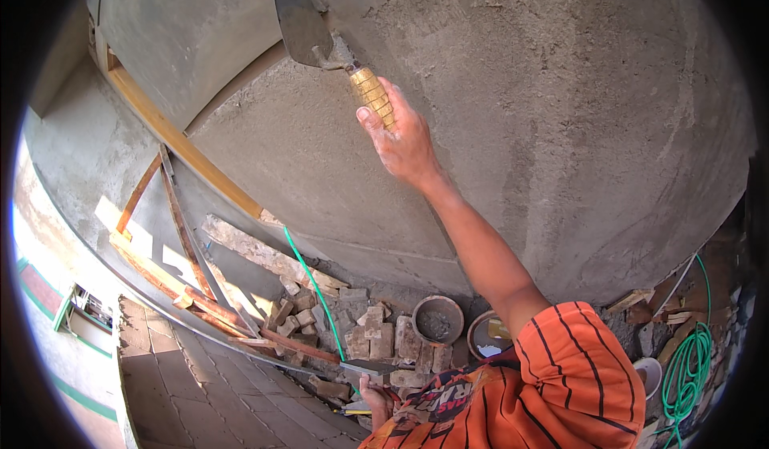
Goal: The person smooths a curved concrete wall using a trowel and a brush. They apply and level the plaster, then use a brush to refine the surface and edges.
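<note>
My right hand (pixel 400 140) is raised on the plastered grey wall (pixel 561 120), gripping the yellow wrapped handle (pixel 371 95) of a trowel. The metal blade (pixel 301 24) lies against the upper wall beside a dark groove. Low at the bottom, near my orange striped shirt (pixel 577 369), my left hand (pixel 375 397) holds a flat grey board (pixel 366 366) from below; part of that hand is hidden by the shirt.
A wooden batten (pixel 168 124) runs along the wall at left, above leaning timber pieces (pixel 148 265). Bricks and rubble (pixel 383 341), a mortar bucket (pixel 437 319), another bucket (pixel 487 337) and a coiled green hose (pixel 687 373) lie along the wall's base. Tiles (pixel 184 377) cover the lower left.
</note>
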`<state>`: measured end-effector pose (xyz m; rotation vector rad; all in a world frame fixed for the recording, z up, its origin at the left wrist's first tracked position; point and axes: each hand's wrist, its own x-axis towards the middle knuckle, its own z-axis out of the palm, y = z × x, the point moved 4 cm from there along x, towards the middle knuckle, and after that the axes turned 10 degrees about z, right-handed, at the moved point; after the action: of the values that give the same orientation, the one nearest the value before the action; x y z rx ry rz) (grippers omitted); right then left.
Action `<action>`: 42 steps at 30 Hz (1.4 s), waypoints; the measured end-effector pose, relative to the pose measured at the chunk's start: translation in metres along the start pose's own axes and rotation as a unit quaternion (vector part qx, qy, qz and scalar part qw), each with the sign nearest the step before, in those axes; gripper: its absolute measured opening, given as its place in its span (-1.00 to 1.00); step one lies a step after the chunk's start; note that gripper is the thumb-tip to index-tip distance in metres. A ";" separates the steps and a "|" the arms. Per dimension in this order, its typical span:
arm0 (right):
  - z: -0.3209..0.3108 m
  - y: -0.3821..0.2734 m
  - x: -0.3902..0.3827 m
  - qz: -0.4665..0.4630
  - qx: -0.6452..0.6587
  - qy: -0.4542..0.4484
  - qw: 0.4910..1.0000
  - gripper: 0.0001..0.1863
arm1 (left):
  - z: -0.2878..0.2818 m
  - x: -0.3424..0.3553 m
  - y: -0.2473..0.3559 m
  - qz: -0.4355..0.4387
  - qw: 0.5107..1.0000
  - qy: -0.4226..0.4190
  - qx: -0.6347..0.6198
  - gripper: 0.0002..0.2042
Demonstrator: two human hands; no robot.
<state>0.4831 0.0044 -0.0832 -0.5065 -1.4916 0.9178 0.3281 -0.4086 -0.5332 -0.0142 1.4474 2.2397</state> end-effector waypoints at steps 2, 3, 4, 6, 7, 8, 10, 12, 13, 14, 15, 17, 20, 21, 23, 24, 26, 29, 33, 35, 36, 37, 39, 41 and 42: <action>-0.001 -0.003 0.004 0.010 0.006 -0.010 1.000 -0.31 | 0.001 0.000 0.000 0.002 1.000 0.003 -0.005 -0.83; -0.001 -0.001 0.008 0.004 0.001 0.000 1.000 -0.31 | 0.005 -0.002 0.000 -0.006 1.000 0.011 -0.005 -0.83; -0.001 0.002 0.013 -0.002 -0.005 0.010 1.000 -0.31 | 0.010 -0.004 0.002 -0.014 1.000 0.020 -0.006 -0.83; -0.002 0.006 0.020 -0.019 -0.017 0.028 0.999 -0.30 | 0.013 -0.006 0.005 -0.018 0.999 0.027 -0.007 -0.82; -0.003 0.009 0.023 -0.030 -0.025 0.035 0.999 -0.30 | 0.012 -0.005 0.004 -0.016 1.000 0.025 -0.007 -0.82; -0.003 0.009 0.024 -0.039 -0.033 0.041 0.998 -0.30 | 0.011 -0.006 0.004 -0.013 1.000 0.026 -0.007 -0.82; -0.004 0.005 0.031 -0.049 -0.030 0.041 0.997 -0.30 | 0.011 -0.008 0.005 -0.011 1.000 0.017 -0.004 -0.82; -0.006 0.001 0.031 -0.059 -0.008 0.053 0.997 -0.31 | 0.012 -0.011 0.005 -0.005 1.000 0.017 0.000 -0.83; -0.010 -0.005 0.031 -0.063 0.011 0.067 0.996 -0.31 | 0.023 -0.015 0.010 -0.002 1.000 0.018 0.002 -0.83; -0.012 -0.010 0.031 -0.069 0.031 0.078 0.994 -0.32 | 0.029 -0.017 0.013 0.002 1.000 0.021 0.002 -0.83; -0.014 -0.012 0.030 -0.067 0.045 0.076 0.994 -0.33 | 0.028 -0.018 0.012 -0.003 1.000 0.002 -0.005 -0.83; -0.019 -0.012 0.026 -0.063 0.072 0.073 0.993 -0.35 | 0.020 -0.015 0.008 -0.015 0.999 -0.036 -0.019 -0.74; -0.015 -0.008 0.017 -0.025 0.044 0.031 0.998 -0.35 | 0.007 -0.008 0.003 -0.031 0.999 -0.043 -0.014 -0.73; -0.013 -0.006 0.014 -0.030 0.028 0.025 0.999 -0.35 | 0.008 -0.010 0.004 -0.027 0.999 -0.038 -0.014 -0.74; -0.006 -0.001 0.008 -0.040 -0.003 0.012 0.999 -0.35 | 0.014 -0.016 0.009 -0.017 0.999 -0.029 -0.014 -0.74; -0.005 -0.001 0.006 -0.035 -0.001 0.004 0.999 -0.35 | 0.010 -0.013 0.009 -0.010 0.999 -0.034 -0.010 -0.75; -0.002 0.000 0.002 -0.026 0.002 -0.015 1.000 -0.36 | 0.001 -0.007 0.006 0.003 0.999 -0.043 -0.006 -0.75; -0.001 0.005 0.004 -0.086 -0.019 0.044 0.995 -0.37 | 0.007 -0.005 0.007 0.005 0.998 -0.065 -0.022 -0.76; -0.006 0.003 0.009 -0.044 -0.011 0.014 0.999 -0.37 | -0.004 0.007 -0.001 -0.009 0.999 -0.037 -0.012 -0.73; -0.009 0.000 0.006 -0.013 -0.012 -0.012 1.000 -0.38 | -0.010 0.007 -0.007 -0.013 1.000 -0.003 0.006 -0.72; -0.009 0.001 0.001 -0.017 0.002 -0.025 1.000 -0.39 | -0.008 0.009 -0.008 -0.007 1.000 -0.010 -0.004 -0.71; -0.006 0.002 -0.006 -0.020 0.017 -0.038 0.999 -0.40 | -0.006 0.013 -0.007 0.000 1.000 -0.016 -0.014 -0.70; 0.000 0.020 -0.032 -0.041 0.020 -0.083 0.996 -0.40 | -0.002 -0.001 0.000 -0.017 0.999 -0.031 -0.004 -0.69; 0.004 0.051 -0.073 -0.076 0.009 -0.138 0.987 -0.39 | 0.016 -0.021 0.006 -0.020 1.000 -0.008 -0.002 -0.81; -0.001 0.071 -0.097 -0.024 -0.007 -0.208 0.978 -0.39 | 0.015 -0.022 0.003 -0.017 0.999 -0.027 0.004 -0.80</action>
<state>0.4845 -0.0288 -0.1990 -0.2956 -1.8793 1.0187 0.3501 -0.4055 -0.5181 0.0253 1.4180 2.1903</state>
